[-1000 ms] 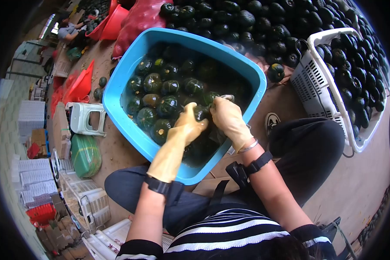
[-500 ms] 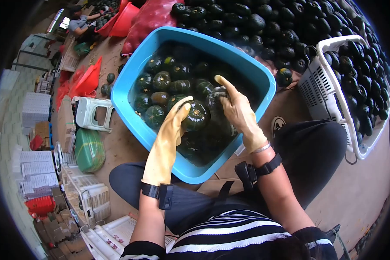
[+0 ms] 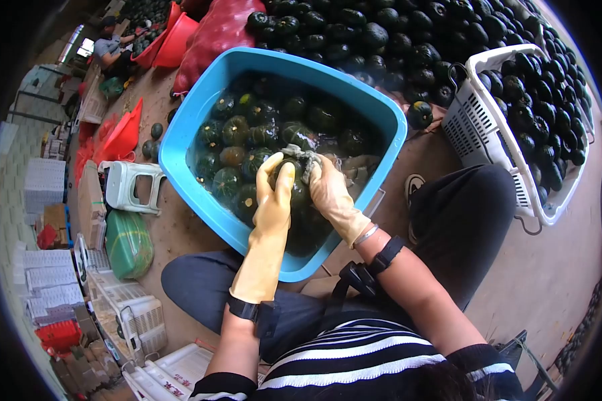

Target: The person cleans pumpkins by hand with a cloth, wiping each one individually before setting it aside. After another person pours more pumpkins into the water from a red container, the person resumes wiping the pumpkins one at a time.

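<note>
Both hands busy: our left hand [image 3: 274, 195] cups the squash [image 3: 295, 192], right hand [image 3: 329, 192] grips a rag [image 3: 302, 158] on it, scrubbing, likely needing a turn next.

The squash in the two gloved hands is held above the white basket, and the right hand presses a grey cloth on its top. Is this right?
Not quite. The head view shows the squash, held by the left hand and right hand, above the blue tub, not the white basket, which stands further right. The right hand does press a grey cloth on its top.
</note>
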`<action>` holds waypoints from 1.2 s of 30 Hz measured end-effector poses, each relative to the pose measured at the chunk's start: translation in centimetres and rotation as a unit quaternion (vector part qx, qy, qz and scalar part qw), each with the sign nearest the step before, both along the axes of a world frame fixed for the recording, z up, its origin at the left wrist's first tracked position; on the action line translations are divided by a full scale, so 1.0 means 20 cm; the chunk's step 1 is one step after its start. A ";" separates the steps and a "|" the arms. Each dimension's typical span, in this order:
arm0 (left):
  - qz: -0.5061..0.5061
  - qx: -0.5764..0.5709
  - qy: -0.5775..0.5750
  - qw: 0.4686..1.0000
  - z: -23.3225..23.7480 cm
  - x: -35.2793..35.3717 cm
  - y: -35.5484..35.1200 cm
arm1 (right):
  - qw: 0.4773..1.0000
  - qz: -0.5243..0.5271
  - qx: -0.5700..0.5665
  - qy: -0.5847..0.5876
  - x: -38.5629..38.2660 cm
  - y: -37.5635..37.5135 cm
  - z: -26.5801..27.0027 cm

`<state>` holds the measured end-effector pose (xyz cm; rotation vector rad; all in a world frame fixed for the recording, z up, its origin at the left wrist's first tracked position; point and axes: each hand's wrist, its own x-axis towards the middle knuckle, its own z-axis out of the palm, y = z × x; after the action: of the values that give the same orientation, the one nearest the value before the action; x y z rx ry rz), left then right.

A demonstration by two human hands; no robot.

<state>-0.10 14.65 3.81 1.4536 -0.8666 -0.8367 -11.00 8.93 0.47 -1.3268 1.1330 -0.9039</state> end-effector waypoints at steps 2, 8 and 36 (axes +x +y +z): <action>0.012 0.022 -0.014 1.000 -0.02 -0.01 0.01 | 0.997 -0.008 0.072 -0.030 -0.03 0.03 0.06; -0.017 0.158 -0.117 0.980 0.16 -0.06 0.05 | 0.970 0.087 0.126 -0.188 -0.08 0.02 0.04; -0.104 0.068 0.077 0.989 0.27 -0.04 0.05 | 0.964 0.144 -0.131 -0.182 -0.18 -0.02 0.08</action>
<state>-0.96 15.68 9.14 1.4101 -0.8669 -1.1704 -14.62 8.48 2.07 -1.4204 0.5321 -1.0511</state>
